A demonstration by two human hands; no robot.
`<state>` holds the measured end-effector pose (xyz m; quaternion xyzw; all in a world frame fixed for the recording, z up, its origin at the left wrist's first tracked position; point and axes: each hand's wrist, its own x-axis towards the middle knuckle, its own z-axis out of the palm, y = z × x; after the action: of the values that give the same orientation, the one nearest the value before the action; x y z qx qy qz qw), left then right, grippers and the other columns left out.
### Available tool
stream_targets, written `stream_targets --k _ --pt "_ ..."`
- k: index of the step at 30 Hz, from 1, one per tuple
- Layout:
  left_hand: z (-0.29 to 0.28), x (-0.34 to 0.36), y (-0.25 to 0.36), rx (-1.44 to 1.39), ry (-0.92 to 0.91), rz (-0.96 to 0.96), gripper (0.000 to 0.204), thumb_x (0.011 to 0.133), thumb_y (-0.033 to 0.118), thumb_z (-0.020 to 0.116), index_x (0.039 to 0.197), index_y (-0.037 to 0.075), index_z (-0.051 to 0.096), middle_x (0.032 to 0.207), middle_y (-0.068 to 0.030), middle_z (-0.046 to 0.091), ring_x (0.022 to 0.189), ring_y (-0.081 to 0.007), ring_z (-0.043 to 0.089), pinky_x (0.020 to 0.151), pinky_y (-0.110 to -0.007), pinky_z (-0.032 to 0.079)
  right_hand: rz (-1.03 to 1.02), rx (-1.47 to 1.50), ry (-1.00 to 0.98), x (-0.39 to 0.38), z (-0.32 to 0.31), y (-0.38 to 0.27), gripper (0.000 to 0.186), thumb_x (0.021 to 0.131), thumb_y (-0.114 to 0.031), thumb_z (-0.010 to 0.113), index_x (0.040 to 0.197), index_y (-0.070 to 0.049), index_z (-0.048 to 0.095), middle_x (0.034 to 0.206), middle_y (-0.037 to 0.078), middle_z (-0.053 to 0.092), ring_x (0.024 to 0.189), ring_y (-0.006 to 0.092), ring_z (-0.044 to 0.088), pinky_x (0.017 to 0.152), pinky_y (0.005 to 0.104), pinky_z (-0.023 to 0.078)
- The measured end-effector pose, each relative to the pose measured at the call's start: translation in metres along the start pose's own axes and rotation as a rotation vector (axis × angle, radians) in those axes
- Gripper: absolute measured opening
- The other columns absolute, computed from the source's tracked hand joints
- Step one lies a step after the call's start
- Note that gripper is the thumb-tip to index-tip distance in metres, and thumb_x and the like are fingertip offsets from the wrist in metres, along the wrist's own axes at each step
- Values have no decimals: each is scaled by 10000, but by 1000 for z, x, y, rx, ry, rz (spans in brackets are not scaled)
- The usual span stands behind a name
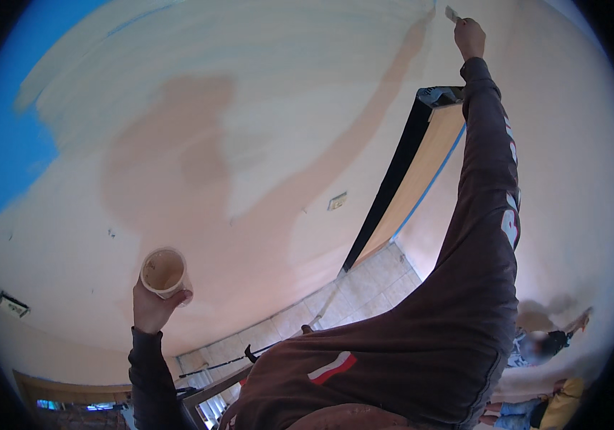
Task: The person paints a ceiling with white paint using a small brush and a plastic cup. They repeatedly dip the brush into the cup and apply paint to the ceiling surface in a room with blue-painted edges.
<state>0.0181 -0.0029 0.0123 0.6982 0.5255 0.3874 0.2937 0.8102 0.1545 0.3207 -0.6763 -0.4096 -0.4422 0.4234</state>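
Down at the left, my left hand is wrapped round a translucent plastic cup, held upright with its mouth facing up. Pale paint-like residue coats the inside of the cup. High at the upper right, my raised right hand grips a small paintbrush. The bristles point up and left, close to the corner of the pale wall; I cannot tell whether they touch it. A blue area of the wall shows at the far left. My shadow falls across the pale part.
A wooden panel with a black edge and blue tape stands below my right arm. Wall outlets sit in the pale wall. Below lie floor tiles and part of a metal frame. Two other people are at the lower right.
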Motion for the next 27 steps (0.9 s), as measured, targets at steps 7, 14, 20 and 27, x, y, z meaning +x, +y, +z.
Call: stream_targets --k 7,14,20,27 --pt "-1 0 5 -57 -21 -64 654 624 103 912 1187 -15 601 1109 -120 711 1025 -225 690 908 -353 551 10 -101 -31 36 40 14 372 954 -333 497 1024 -64 744 987 232 711 947 439 672 863 508 527" --pt "-2 -1 -5 -104 -8 -74 640 597 107 924 1149 -12 623 1090 -116 718 1011 -226 695 897 -361 560 -69 -154 -12 57 56 15 404 955 -360 494 967 -39 738 962 219 717 936 438 673 856 515 523" --pt "-4 1 0 -64 -41 -113 662 593 102 923 1164 -13 609 1088 -119 715 1015 -234 694 898 -364 561 -239 -145 -22 39 55 -18 414 967 -368 478 984 -44 735 943 218 715 912 435 673 820 515 528" --pt "-2 0 3 -83 -20 -116 659 594 92 912 1167 -13 602 1081 -118 712 1002 -229 694 894 -363 560 -199 177 -18 -12 11 -73 364 975 -368 544 1072 -71 731 858 175 717 824 360 699 751 443 539"
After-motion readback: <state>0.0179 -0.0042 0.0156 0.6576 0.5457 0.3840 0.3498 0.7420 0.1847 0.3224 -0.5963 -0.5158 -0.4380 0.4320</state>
